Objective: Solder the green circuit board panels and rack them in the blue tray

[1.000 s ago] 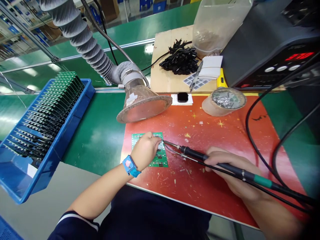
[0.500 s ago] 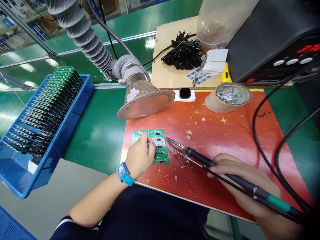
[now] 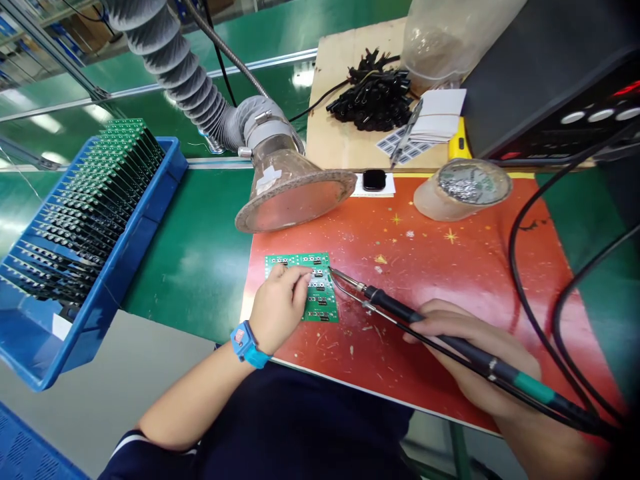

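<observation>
In the head view, the left hand lies over the lower left of a green circuit board, its fingers curled with their tips down on the board. Whether they pinch something small there cannot be told. A blue wrist strap circles that wrist.

The board lies flat near the left edge of a red work mat, with a narrow strip of mat along its left side. The mat's front edge runs close below it at 6 o'clock, and the green desk continues past the mat's left edge.

The right hand sits at the board's 4 o'clock, its fingers closed around the black handle of soldering tweezers. The two metal tips stop at the board's right edge, though any contact cannot be told.

A wide stretch of scrap-flecked mat spreads from the board's 12 to 3 o'clock, up to a cup of solder dross at 2 o'clock. A fume extractor hood hangs just above the mat's top left corner at 12 o'clock. A blue tray of upright circuit boards stands well left, at 9 o'clock.
</observation>
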{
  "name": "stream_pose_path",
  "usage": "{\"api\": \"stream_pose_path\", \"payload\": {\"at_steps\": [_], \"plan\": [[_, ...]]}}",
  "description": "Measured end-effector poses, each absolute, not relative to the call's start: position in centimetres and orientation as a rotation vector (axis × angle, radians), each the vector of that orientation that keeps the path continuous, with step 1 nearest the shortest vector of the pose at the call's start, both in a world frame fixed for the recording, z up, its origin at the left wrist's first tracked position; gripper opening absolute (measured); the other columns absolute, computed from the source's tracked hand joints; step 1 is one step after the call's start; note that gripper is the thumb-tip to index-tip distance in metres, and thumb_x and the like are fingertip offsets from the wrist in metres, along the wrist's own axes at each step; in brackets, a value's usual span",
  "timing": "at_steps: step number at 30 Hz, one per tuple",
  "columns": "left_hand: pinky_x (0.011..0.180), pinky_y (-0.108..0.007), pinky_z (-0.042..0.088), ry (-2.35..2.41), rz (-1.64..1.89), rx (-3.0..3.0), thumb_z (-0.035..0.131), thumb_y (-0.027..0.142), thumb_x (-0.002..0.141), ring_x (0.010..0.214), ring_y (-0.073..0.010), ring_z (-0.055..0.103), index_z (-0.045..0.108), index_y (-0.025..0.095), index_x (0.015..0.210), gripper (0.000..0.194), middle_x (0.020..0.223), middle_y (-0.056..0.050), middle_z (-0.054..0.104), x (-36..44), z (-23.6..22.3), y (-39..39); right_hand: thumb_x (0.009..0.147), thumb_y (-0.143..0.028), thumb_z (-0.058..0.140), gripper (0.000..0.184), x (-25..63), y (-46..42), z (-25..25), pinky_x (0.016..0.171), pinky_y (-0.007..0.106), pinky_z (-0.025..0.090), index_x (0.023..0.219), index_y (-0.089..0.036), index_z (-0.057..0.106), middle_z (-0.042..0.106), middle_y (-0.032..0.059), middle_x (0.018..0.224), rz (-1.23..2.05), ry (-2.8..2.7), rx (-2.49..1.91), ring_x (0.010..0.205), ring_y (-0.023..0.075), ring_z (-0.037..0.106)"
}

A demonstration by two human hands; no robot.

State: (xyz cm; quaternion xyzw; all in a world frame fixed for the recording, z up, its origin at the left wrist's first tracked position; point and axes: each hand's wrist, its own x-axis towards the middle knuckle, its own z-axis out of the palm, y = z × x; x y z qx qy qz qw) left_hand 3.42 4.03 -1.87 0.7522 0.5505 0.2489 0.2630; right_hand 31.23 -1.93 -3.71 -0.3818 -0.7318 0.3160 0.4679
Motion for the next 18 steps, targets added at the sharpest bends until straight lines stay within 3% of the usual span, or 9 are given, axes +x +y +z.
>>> {"api": "stream_pose_path", "payload": {"at_steps": [4,18], "plan": [[0.072,-0.025,0.055,1.431,0.862,2.144,0.057,0.009,0.098,0.077,-0.0142,0.059,0.077,0.009,0.115,0.026,0.085,-0.008,0.056,3.7,-2.5,3.8,0.093,0.002,0.055,0.033,31.7,-2.4,-4.2,0.072,0.03,0.053,0.116,-0.021,0.064,0.064,0.0063,0.084,0.814,-1.739,-0.941,0.084,0.0169,0.061],[0.067,-0.025,0.053,1.438,0.818,2.187,0.06,0.01,0.094,0.069,-0.013,0.056,0.079,0.01,0.101,0.02,0.076,-0.005,0.054,4.4,-3.1,4.3,0.094,0.0,0.056,0.03,31.2,-2.3,-4.0,0.068,0.027,0.054,0.114,-0.022,0.064,0.063,0.0053,0.081,0.828,-1.766,-0.953,0.079,0.0155,0.062]]}}
